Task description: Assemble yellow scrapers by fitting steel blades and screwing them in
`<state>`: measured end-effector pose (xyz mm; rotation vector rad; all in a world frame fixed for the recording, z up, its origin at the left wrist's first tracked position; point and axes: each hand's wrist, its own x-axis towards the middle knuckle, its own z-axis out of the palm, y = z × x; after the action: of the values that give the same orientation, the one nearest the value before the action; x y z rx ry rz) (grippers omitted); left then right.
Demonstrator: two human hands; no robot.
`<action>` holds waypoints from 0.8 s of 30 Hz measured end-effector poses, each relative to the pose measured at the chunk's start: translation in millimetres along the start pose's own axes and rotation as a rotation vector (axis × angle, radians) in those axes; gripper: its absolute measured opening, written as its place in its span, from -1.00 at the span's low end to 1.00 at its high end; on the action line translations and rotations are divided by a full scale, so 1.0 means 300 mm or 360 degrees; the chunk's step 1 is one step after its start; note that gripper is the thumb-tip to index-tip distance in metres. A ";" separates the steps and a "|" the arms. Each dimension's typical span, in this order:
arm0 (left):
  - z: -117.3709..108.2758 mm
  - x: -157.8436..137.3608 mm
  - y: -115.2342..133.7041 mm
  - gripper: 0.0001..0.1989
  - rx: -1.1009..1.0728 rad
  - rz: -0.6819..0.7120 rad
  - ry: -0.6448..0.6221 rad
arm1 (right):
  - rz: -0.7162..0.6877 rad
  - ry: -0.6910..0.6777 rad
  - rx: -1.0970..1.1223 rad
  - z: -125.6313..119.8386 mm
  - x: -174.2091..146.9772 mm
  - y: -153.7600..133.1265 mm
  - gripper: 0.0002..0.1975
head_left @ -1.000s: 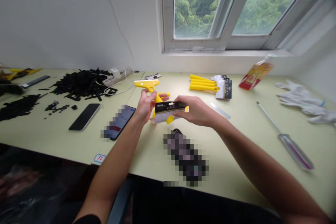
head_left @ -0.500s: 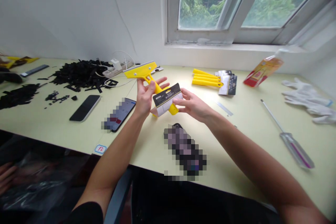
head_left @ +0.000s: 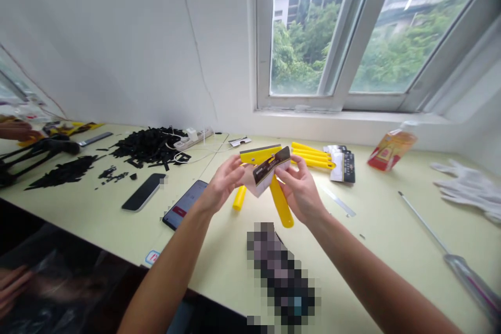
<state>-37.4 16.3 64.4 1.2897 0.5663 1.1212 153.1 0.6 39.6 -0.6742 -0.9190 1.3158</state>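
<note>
A yellow scraper point(head_left: 282, 207) is held above the table, its wide blade head at the back and its handle slanting down toward me. Across its neck lies a black-and-white folded cardboard label point(head_left: 266, 173), tilted. My left hand point(head_left: 224, 183) is closed on the left end of the scraper head, close to the label's left edge; its fingertips are partly hidden. My right hand point(head_left: 300, 188) pinches the label's right side, its fingers beside the handle. Beneath them, a yellow handle-like piece point(head_left: 239, 198) lies on the table.
Several yellow scrapers with labels point(head_left: 313, 156) lie behind. A bottle point(head_left: 391, 148), gloves point(head_left: 465, 182), a screwdriver point(head_left: 460, 263) and a thin metal blade point(head_left: 338, 201) are at right. Phones point(head_left: 144, 193) and black pieces point(head_left: 146, 148) are at left. Another person's hand point(head_left: 15, 284) shows lower left.
The scraper has swung so its head is turned away and its handle points at me. The label now sits nearer the head. My left hand moved from the neck to the head; the camera tilted up.
</note>
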 end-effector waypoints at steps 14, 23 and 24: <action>0.154 -0.027 0.064 -0.51 0.0381 0.0230 0.0396 | -0.0194 -0.0549 -0.0700 -0.062 0.004 -0.177 -0.70; 0.097 -0.075 -0.117 -0.81 0.1174 0.0560 0.0415 | -0.0264 0.0493 -0.0667 -0.389 0.130 -0.245 -0.57; 0.085 -0.107 -0.156 -0.84 0.1249 0.0516 0.0299 | -0.0245 0.0625 -0.0654 -0.441 0.134 -0.235 -0.56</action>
<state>-13.2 -18.8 19.0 2.0120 1.0267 1.3541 303.2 40.5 40.7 -1.1119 -0.9004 0.8201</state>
